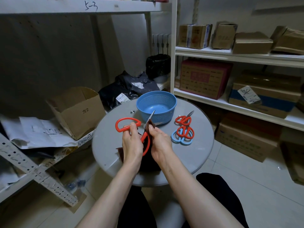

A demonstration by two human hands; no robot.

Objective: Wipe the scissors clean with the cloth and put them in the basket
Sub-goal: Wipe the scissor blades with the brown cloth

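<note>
Scissors (pixel 128 118), blades open, mid-wipe: left hand (pixel 132 142) grips a handle, right hand (pixel 160 140) pinches cloth (pixel 150 126) round one blade. Likely next: finish wiping, then basket (pixel 148 101).

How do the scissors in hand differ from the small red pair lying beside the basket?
The large scissors are clearly bigger than the small red pair. The left hand grips the large scissors, blades spread; the small red pair lies shut on the table. The right hand holds the cloth on the large scissors' blade; the small red pair is untouched. Both have red handles.
</note>
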